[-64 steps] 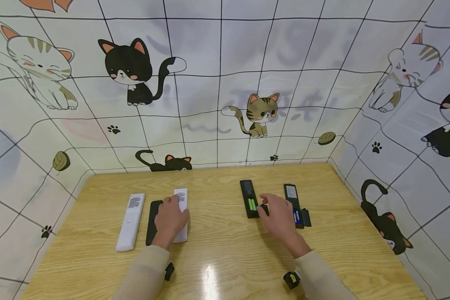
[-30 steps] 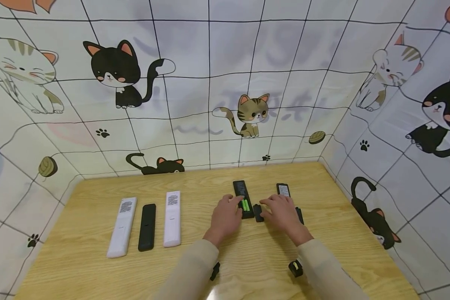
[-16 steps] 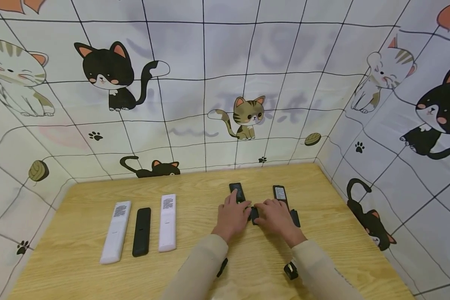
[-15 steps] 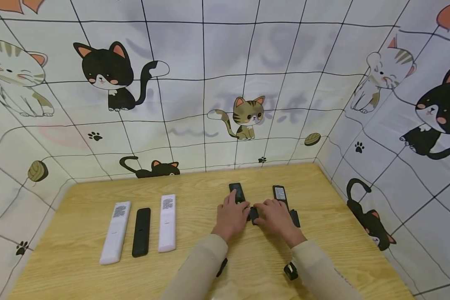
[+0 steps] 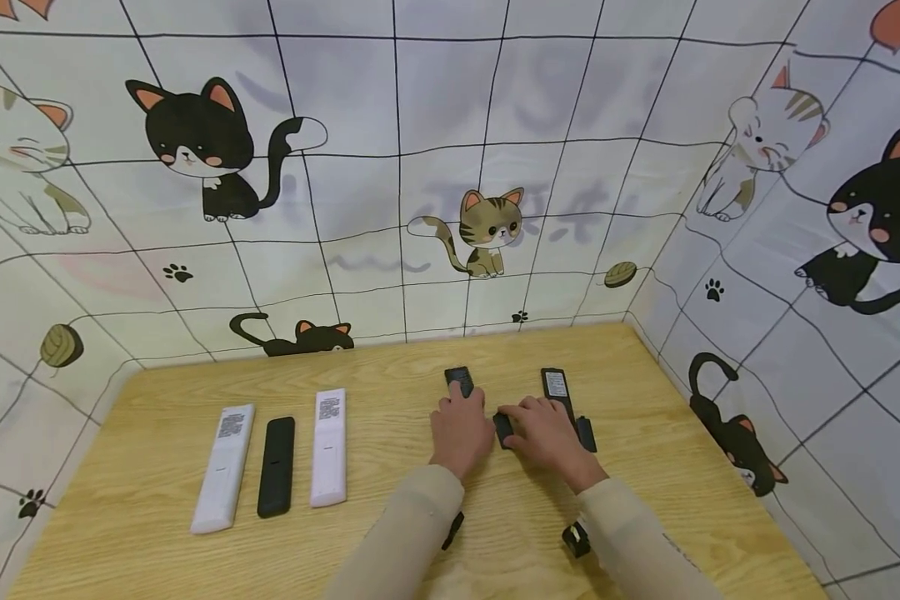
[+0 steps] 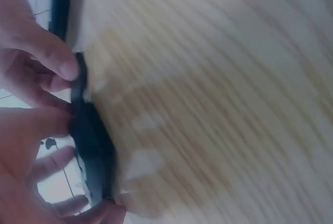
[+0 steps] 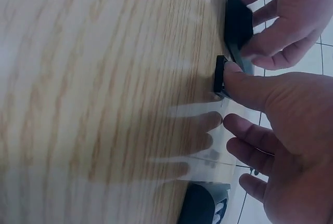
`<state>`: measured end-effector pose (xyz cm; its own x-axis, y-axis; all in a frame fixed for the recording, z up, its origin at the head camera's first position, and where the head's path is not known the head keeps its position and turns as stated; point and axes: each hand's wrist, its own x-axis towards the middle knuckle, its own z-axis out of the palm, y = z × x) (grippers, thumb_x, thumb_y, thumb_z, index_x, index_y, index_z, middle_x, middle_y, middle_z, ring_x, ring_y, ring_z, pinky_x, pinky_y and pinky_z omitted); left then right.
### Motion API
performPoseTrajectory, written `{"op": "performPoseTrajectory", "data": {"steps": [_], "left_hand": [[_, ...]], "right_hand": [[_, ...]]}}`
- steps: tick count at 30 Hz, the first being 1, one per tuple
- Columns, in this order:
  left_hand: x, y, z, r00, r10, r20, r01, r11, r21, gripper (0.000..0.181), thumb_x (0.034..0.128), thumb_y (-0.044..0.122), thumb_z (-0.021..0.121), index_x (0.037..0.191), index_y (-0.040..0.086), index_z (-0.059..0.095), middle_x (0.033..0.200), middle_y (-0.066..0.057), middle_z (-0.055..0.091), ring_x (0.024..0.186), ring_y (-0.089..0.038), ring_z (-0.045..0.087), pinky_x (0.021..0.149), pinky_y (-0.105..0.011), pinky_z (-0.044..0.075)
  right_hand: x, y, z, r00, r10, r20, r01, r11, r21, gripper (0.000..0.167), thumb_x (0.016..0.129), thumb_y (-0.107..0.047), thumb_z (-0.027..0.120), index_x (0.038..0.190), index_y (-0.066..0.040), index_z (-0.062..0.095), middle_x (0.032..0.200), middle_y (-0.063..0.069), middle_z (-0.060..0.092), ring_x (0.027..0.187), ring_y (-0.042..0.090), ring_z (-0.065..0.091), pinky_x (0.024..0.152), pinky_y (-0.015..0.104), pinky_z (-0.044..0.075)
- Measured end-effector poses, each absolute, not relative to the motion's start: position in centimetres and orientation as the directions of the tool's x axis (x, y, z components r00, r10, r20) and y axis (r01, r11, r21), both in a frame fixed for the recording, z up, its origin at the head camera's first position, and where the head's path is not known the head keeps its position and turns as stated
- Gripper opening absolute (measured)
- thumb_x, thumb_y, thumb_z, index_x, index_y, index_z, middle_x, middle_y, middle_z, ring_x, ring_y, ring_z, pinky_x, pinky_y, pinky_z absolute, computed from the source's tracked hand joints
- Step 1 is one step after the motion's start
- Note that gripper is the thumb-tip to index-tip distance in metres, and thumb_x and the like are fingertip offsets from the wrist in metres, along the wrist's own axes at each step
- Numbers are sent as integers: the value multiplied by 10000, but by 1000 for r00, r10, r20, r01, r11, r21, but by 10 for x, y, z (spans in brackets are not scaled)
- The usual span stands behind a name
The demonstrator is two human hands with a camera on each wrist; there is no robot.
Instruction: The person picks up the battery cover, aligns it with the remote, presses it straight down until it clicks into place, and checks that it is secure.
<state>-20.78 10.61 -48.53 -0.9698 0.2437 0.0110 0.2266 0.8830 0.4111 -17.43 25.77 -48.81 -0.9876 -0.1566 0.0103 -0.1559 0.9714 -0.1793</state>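
Observation:
My left hand (image 5: 461, 433) grips a black remote control (image 5: 458, 381), its fingers over the remote's near half, so the battery bay is covered. Between the thumb and fingers of my right hand (image 5: 547, 437) is a small black battery cover (image 5: 502, 430), just right of that remote. In the left wrist view the cover (image 6: 79, 81) stands at the end of the held remote (image 6: 93, 146); whether they touch I cannot tell. The right wrist view has my right thumb pressed on the cover (image 7: 220, 76).
Behind my right hand lies another black remote (image 5: 557, 386) with a loose cover (image 5: 586, 434) beside it. To the left lie a white remote (image 5: 223, 468), a black remote (image 5: 276, 467) and another white remote (image 5: 329, 450). A cat-print cloth (image 5: 360, 192) walls the wooden table (image 5: 390, 550).
My left hand left the white remote, moved right to the black remote with green batteries and now grips it. My right hand took hold of the small cover beside it.

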Motion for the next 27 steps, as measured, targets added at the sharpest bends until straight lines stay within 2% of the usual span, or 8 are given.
{"op": "performPoseTrajectory", "data": {"steps": [3,8,10,14,17,20,23,27], "left_hand": [[-208,105,-484,-975,222,-4,198,878,435,379,887,237,649,1244,159,551,1353,-179,463,1086,-357,557,832,-509,483],[-208,102,-486,-975,221,-13,200,903,379,592,884,304,689,1394,147,433,1182,-142,626,1079,-319,578,832,-483,498],[-208,101,-486,-972,233,-6,218,918,332,609,890,323,692,1406,161,412,1109,-124,676,1033,-301,605,808,-459,510],[-207,97,-485,-968,250,-6,238,928,286,594,902,288,682,1406,157,395,1081,-126,691,992,-289,626,776,-431,532],[-208,92,-485,-971,239,-23,217,915,340,603,878,246,704,1388,104,416,1111,-151,651,1005,-307,613,780,-441,534],[-210,84,-487,-969,239,-62,193,891,412,585,863,218,717,1356,44,453,1184,-167,559,989,-302,604,784,-428,539],[-211,75,-489,-958,268,-103,184,849,496,536,871,164,690,1344,29,475,1230,-171,484,894,-285,601,757,-409,538],[-214,62,-490,-945,299,-131,158,768,621,575,852,141,680,1372,53,452,1241,-164,532,860,-271,593,753,-401,517]], "right_hand": [[-175,255,-488,-988,-152,10,-151,970,-189,470,841,-320,760,1276,-193,636,1089,60,630,1049,299,558,976,546,387],[-177,256,-488,-990,-142,14,-141,967,-212,455,820,-320,780,1235,-192,645,1085,51,643,1060,300,568,986,554,380],[-178,256,-488,-990,-137,19,-137,963,-232,456,808,-312,793,1220,-186,641,1100,51,655,1081,307,574,998,561,375],[-180,253,-487,-994,-113,8,-111,957,-270,487,786,-292,817,1207,-160,610,1128,54,680,1099,314,593,1014,564,364],[-180,251,-485,-996,-92,-5,-87,956,-281,503,775,-287,827,1194,-149,584,1077,43,698,1059,305,616,1007,556,367],[-178,251,-484,-997,-79,-3,-75,957,-281,471,779,-277,824,1161,-154,576,908,-7,683,958,267,632,984,545,379],[-176,252,-483,-997,-69,30,-74,954,-290,407,792,-249,813,1121,-162,590,770,-65,624,842,210,623,950,526,395],[-173,252,-482,-995,-69,69,-86,951,-296,349,822,-234,784,1127,-172,627,755,-87,630,771,156,613,946,509,403]]}}
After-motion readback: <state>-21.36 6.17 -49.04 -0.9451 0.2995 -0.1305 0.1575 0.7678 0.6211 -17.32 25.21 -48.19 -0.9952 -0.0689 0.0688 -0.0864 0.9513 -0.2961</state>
